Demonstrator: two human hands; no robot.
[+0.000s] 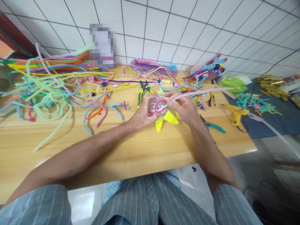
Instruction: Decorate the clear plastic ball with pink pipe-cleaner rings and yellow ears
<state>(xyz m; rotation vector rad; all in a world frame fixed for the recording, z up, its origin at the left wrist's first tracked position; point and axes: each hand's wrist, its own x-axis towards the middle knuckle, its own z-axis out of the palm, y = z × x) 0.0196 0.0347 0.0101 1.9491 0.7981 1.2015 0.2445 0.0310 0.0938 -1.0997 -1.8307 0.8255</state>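
- My striped sleeves and trousers (150, 200) are showing at the bottom, close to me, and both forearms are reaching forward over the wooden table (140, 153).
- My left hand (140, 117) is closing around a clear ball (153, 106), fingers curled at its left side and thumb on top.
- A bright pink ring (161, 105) of pipe cleaner is lying against the front of the ball, and two yellow cones (170, 117) are pointing down just under it, above the table.
- My right hand (185, 107) is pinching a pale pink pipe cleaner (203, 91) between thumb and forefinger, right beside the ball; the stem is running off to the right.
- Teal-handled pliers (214, 126) are lying just beside my right wrist, and a yellow glue gun (235, 113) is resting further right, at the edge of a dark blue mat (269, 118).
- Yellow-green pliers (142, 92) are lying just behind my hands.
- To the left, a loose heap of pipe cleaners (47, 84) is spreading over the table (mint, blue, yellow, pink, all tangled).
- Farther back, a neat bundle of pipe cleaners (152, 66) and a colourful finished figure (208, 70) are sitting near the white tiled wall (187, 28).
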